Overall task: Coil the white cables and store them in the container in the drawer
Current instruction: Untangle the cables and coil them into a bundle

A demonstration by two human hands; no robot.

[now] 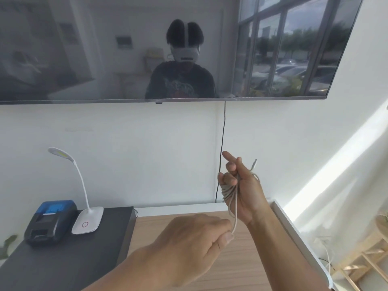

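White cable point(227, 191) up in the air above the wooden desktop point(241, 259), wound in several loops around the lower fingers of the right hand point(244, 192). One plug end point(254, 162) poking up past the back of that hand, free and pointing toward the wall. Right hand raised, palm side turned left, index finger stretched out and up, middle finger curled in, the lower fingers bent with the coil wrapped round them; so partly closed, gripping the bundle by the wraps. From the coil, a single strand dropping straight down to the left hand point(193, 240). Left hand lower and nearer the camera, knuckles up, fingers curled shut, thumb and forefinger pinching the strand at its bottom end. Strand taut-looking between the two hands.

Further out: black cord point(222, 143) hanging down the white wall just behind the right hand, running from the wall-mounted television point(147, 49) above. Screen dark, reflecting a room, windows and a person wearing a headset. Off to the left, a black box point(69, 253) on the desktop carrying a white gooseneck desk lamp point(84, 206) and, just beside its base, a blue-and-black label printer point(50, 221). At far right, a light wooden rack point(363, 267), low and well apart.
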